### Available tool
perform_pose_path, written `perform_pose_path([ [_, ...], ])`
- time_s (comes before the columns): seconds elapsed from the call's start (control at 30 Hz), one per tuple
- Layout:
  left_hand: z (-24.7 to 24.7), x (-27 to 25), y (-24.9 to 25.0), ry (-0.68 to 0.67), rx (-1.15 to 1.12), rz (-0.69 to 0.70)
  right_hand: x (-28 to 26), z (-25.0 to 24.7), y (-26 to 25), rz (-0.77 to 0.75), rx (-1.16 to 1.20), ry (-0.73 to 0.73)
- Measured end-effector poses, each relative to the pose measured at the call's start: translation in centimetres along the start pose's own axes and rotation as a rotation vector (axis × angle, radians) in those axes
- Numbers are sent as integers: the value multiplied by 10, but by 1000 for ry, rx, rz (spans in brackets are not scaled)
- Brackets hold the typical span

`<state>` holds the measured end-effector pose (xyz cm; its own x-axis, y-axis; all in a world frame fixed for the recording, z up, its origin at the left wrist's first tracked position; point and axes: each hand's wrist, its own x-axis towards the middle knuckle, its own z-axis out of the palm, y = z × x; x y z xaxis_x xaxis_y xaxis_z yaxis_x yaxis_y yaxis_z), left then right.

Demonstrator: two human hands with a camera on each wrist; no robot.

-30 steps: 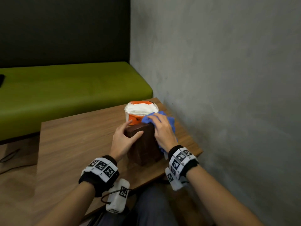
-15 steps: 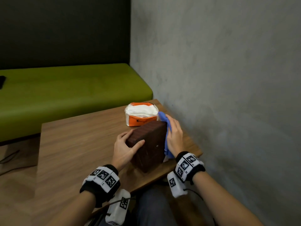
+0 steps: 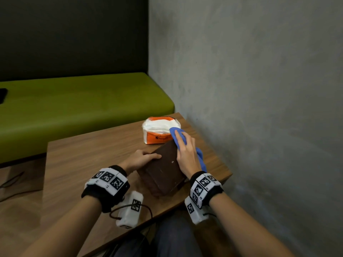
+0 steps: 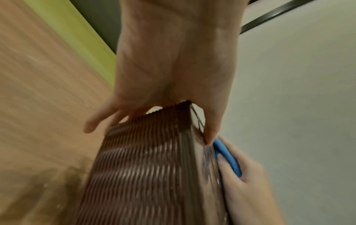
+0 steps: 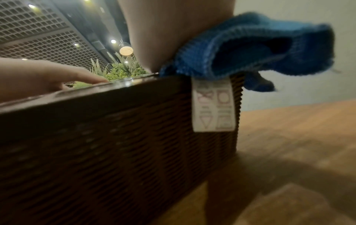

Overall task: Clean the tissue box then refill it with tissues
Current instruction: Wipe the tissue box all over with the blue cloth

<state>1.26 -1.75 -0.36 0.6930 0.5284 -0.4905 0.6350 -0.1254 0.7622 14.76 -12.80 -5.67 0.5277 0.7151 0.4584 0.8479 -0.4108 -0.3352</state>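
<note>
**Blue cloth pressed on the brown tissue box**

The right hand (image 3: 187, 154) lies flat, fingers nearly straight, pressing a blue cloth (image 3: 177, 135) onto the smooth upper face of the tissue box (image 3: 165, 173), at lower centre of the head view. Part of the cloth hangs off the box's right side, and in the right wrist view its white care label (image 5: 213, 105) dangles over the woven wall.

The left hand (image 3: 140, 159) holds the box from the left, thumb along the top edge and fingers curled round the far side. The box is dark brown and woven, and sits tipped on the wooden tabletop (image 3: 83, 160), near its front edge.

Just beyond the box, toward the centre of the frame, sits an orange pack of white tissues (image 3: 159, 131), open at the top. Behind the tabletop runs a green bench (image 3: 74, 108); a grey wall (image 3: 259, 89) fills the right side.
</note>
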Motion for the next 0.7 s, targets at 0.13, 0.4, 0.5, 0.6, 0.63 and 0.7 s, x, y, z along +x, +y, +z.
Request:
perform_pose_path([
  [0.13,2,17,0,-69,11,47,-4,2,-12,-260,46,-87],
  [0.4,14,17,-17,-95,-443,-17,-3,-8,6,-138,31,-162],
  [0.5,18,17,-10,62,-511,59,4,-14,5,-3,86,-26],
  [0.6,18,13,3,182,-524,154,14,-13,-15,-94,79,78],
  [0.63,18,11,6,208,-529,181,14,-13,-19,-113,74,91],
  [0.7,15,11,6,248,-508,204,12,-16,-19,-146,46,80],
])
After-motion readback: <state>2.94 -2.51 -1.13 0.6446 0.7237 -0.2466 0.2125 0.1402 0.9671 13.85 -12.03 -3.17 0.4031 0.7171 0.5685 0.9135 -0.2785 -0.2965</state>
